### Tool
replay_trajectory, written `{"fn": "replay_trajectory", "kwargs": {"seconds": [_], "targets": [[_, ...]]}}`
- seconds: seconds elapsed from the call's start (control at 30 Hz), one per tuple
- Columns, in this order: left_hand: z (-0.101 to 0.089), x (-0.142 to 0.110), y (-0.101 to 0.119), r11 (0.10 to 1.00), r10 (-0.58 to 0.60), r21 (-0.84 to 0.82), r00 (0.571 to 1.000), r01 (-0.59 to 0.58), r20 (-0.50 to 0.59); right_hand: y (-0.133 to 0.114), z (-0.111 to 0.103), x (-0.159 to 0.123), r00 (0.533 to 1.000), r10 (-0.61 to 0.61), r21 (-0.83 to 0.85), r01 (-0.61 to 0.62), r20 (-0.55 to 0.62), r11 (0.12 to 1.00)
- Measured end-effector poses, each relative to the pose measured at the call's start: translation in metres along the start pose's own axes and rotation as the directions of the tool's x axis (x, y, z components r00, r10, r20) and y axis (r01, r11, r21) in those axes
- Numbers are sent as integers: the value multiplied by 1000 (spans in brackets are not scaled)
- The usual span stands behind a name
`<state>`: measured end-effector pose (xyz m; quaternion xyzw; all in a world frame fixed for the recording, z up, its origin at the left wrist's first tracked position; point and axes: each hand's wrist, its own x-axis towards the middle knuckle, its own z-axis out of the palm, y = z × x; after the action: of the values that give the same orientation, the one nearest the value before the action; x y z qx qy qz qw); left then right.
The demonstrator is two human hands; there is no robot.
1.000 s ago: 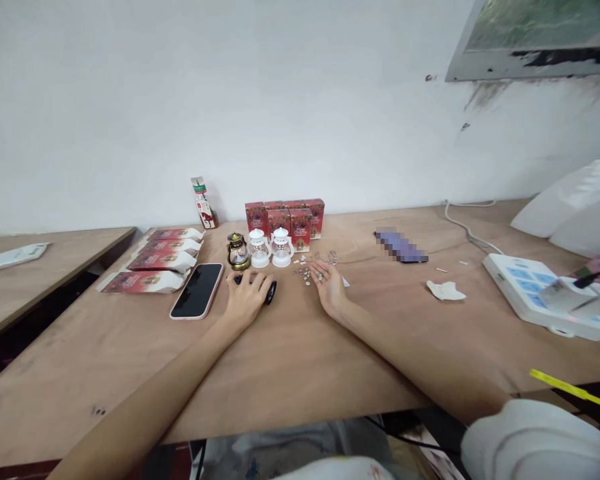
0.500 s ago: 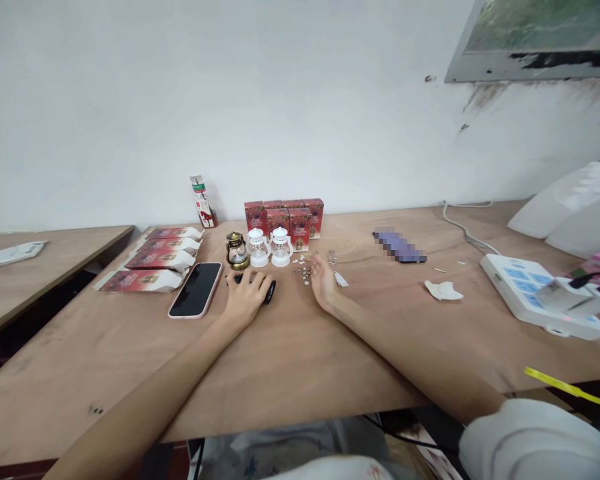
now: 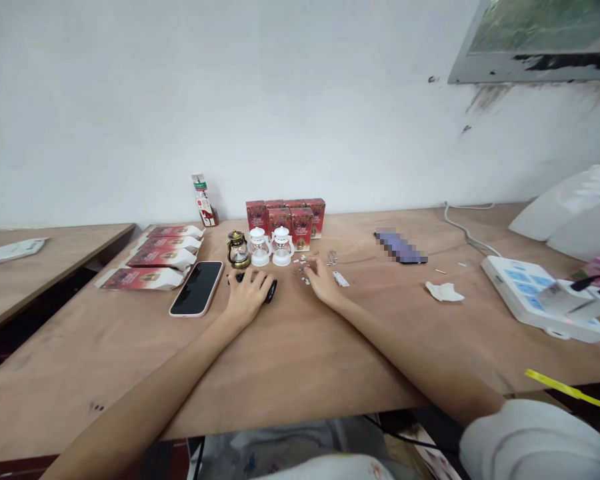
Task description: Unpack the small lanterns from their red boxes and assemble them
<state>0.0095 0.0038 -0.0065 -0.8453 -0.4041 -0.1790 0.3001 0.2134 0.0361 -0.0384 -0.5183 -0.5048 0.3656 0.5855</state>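
Black object (image 3: 271, 291) mostly hidden under spread left fingers (image 3: 249, 279), grip of right fingers (image 3: 323, 271) unclear

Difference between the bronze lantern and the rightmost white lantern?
Color: the bronze lantern is dark gold; the white lantern is plain white.
Place: the bronze lantern ends the row on the left, beyond the left hand; the white lantern ends it on the right.
Handle: the bronze lantern's hangs on its left side, the white lantern's on its right.
Shared: both stand upright, with clear middles.
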Motion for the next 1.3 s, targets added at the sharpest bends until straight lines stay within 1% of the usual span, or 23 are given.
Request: {"fn": "replay_trajectory", "kwargs": {"seconds": [0.07,0.13,0.23,0.27,0.3,0.37,0.47,0.53,0.6,0.7,0.8,0.9,1.03,1.23,1.3], "targets": [[-1,0,0,1000,1,-1,1000,-1,-3,-3,-3,-1,997,-36,-72,41,65,997],[-1,1,1,1000,2,-2,1000,-2,-4,-4,-4,-2,985,-93,-191,121,147,974],[-2,1,1,1000,-2,1,1000,2,-4,-3,-5,-1,947,-183,-408,281,264,869],[-2,1,1,1000,-4,1,1000,4,-5,-2,-5,1,937,-203,-449,318,286,835],[-2,1,0,1000,-6,-2,1000,6,-7,-1,-6,2,931,-216,-461,336,294,821],[-2,1,0,1000,-13,-13,1000,12,-14,1,-6,6,919,-238,-417,359,313,835],[-1,1,1,1000,-15,-22,1000,15,-22,3,-5,11,896,-266,-301,379,356,875],[-2,1,3,1000,-15,-7,1000,15,-16,3,-4,13,880,-276,-258,390,387,884],[-5,2,4,999,-40,31,999,40,-2,2,-3,13,867,-283,-238,401,411,885],[-10,5,1,985,-148,91,989,147,8,1,-3,12,856,-291,-223,412,428,884],[-14,6,-9,951,-277,141,961,274,1,0,-4,12,856,-292,-229,415,426,881],[-16,5,-19,917,-339,222,941,330,4,0,-6,14,858,-291,-244,417,423,876],[-15,2,-24,908,-350,260,936,329,40,0,-8,16,856,-293,-256,424,426,869],[-15,-1,-14,929,-301,255,948,268,102,-2,-13,13,839,-297,-288,455,455,843],[-16,-1,-12,935,-298,236,946,263,126,-2,-17,12,823,-299,-279,468,483,839]]}}
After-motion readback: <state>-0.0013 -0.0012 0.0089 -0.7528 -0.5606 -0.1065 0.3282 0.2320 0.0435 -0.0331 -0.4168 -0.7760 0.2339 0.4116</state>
